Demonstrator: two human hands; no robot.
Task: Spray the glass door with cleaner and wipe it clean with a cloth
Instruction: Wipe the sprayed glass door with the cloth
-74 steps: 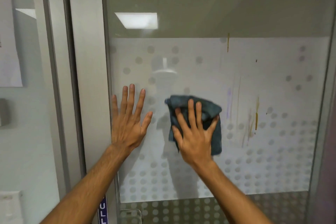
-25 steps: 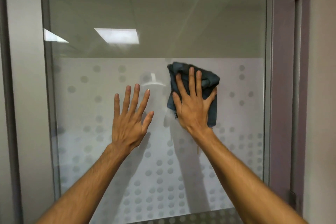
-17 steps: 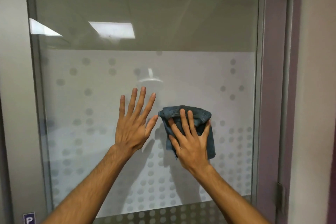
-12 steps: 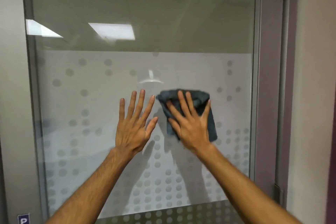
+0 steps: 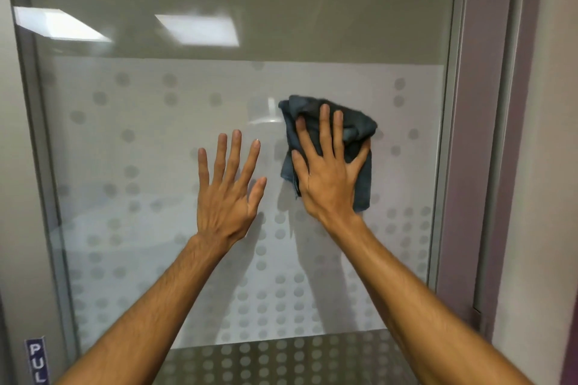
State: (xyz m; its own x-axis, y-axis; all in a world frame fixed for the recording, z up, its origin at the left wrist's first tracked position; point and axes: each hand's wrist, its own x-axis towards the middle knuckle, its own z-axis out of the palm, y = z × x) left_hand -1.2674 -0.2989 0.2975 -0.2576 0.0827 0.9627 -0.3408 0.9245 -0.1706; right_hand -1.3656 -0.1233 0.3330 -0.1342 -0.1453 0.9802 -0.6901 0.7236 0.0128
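Note:
The glass door [image 5: 131, 141] fills the view, with a frosted band printed with grey dots across its middle and clear glass above. My right hand [image 5: 328, 178] presses a crumpled dark blue-grey cloth [image 5: 359, 131] flat against the frosted band, right of centre, fingers spread over it. My left hand [image 5: 226, 194] lies flat on the glass just left of the cloth, fingers apart and holding nothing. No spray bottle is in view.
A grey metal frame [image 5: 40, 184] borders the glass on the left, with a small blue "PULL" label [image 5: 37, 359] at the bottom. A purple-grey door jamb [image 5: 478, 134] and a wall stand on the right. Ceiling lights reflect in the upper glass.
My right hand has slid the cloth down and then back up the frosted band. The brown streaks seen three seconds ago are out of sight. My left hand stays flat on the glass.

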